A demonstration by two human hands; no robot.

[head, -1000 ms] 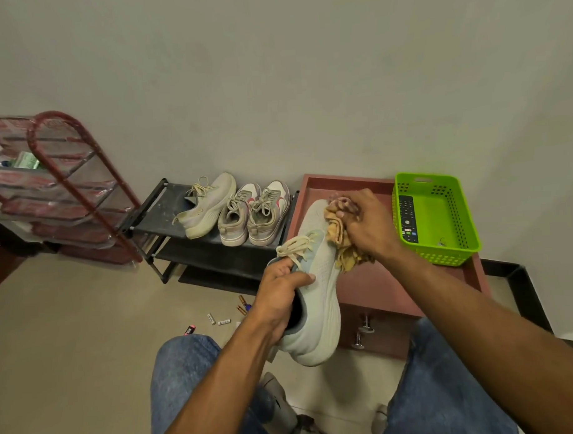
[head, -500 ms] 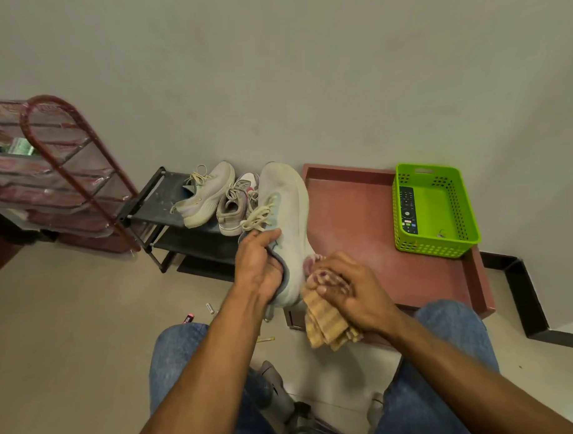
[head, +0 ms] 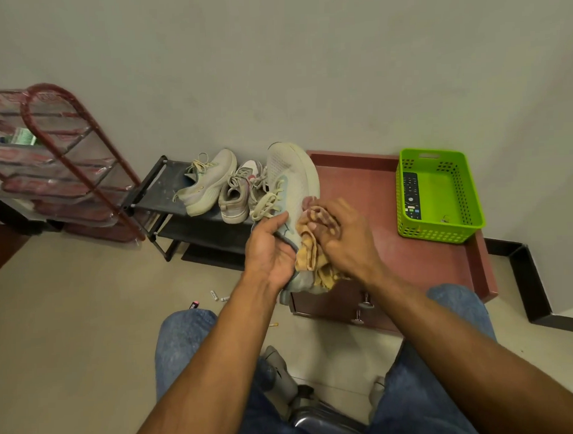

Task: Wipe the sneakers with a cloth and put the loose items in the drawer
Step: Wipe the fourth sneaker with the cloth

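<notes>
Since 0.5 s ago the right hand [head: 344, 237] and cloth [head: 307, 248] have moved up the side of the sneaker [head: 290, 184]. The left hand [head: 270, 246] grips the shoe at its collar, fingers curled round it; the right hand's fingers hold the bunched cloth against the shoe. The sneaker is held above the cabinet [head: 375, 194] edge, toe pointing away. It looks pale and worn. Progress: wiping is underway; 3 shoes wait on the rack [head: 154, 195] (wiped or not, unclear). Batteries [head: 216, 296] lie on the floor and the drawer [head: 327, 308] is closed.
</notes>
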